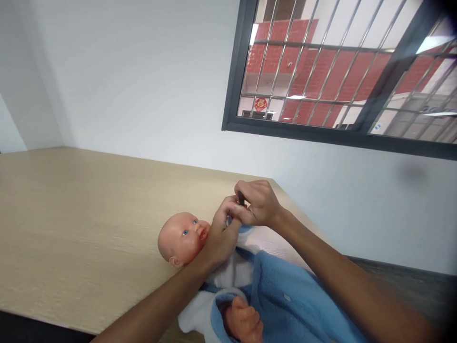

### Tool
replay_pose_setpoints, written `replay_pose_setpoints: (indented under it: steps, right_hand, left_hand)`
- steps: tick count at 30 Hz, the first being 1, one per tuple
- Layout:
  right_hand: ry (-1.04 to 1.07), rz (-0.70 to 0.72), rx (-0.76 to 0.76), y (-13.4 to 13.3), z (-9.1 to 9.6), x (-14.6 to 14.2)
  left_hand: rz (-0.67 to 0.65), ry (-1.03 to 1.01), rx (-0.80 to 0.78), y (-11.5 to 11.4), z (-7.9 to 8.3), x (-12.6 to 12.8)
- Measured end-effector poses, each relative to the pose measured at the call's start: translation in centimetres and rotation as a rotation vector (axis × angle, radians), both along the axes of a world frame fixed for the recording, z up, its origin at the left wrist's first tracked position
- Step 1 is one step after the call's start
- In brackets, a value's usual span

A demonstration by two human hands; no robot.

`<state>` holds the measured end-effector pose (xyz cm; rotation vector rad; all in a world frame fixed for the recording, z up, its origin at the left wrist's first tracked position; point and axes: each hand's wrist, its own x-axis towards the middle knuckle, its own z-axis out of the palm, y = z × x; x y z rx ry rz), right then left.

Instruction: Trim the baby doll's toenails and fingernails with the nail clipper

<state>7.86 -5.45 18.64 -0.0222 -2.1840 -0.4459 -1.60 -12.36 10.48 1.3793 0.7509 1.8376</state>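
A baby doll lies on its back on the wooden table, head to the left, dressed in a blue fleece garment with white lining. One doll hand pokes out of a sleeve near the bottom. My left hand is closed by the doll's neck, pinching the garment's collar. My right hand is closed just above it, fingers pinched together on a small dark part at the collar. The two hands touch each other.
A white wall runs behind the table, with a dark-framed barred window at the upper right. The table's right edge drops to a dark floor. The table's near edge lies at the bottom left.
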Motion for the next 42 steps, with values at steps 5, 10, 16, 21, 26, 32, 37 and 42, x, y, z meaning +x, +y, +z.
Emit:
replay_pose_setpoints:
  steps: [5,10,16,21,26,32,37,42]
  right_hand:
    - [0.024,0.014,0.013,0.3,-0.22,0.01]
    - [0.026,0.018,-0.009,0.28,-0.22,0.05]
    - [0.031,0.013,-0.034,0.28,-0.24,0.13]
    - [0.061,0.003,-0.038,0.39,-0.39,0.06]
    - [0.086,0.013,-0.035,0.55,-0.6,-0.05]
    - [0.087,0.023,-0.048,0.58,-0.63,0.01]
    - [0.08,0.025,-0.06,0.4,-0.48,0.08]
    - [0.099,0.021,-0.044,0.37,-0.49,-0.03]
  left_hand:
    - [-0.008,0.016,0.022,0.05,0.16,-0.04]
    - [0.002,0.02,0.008,-0.02,0.23,-0.03]
    - [0.038,0.047,-0.016,-0.16,0.01,-0.1]
    - [0.023,0.031,0.008,-0.08,0.02,-0.14]
    - [-0.002,0.022,0.006,-0.22,0.26,-0.04]
    - [0.024,0.053,0.019,-0.28,0.13,-0.12]
    - [0.045,0.077,0.0,-0.26,-0.12,-0.15]
    - [0.046,0.086,0.01,-0.34,0.0,-0.18]
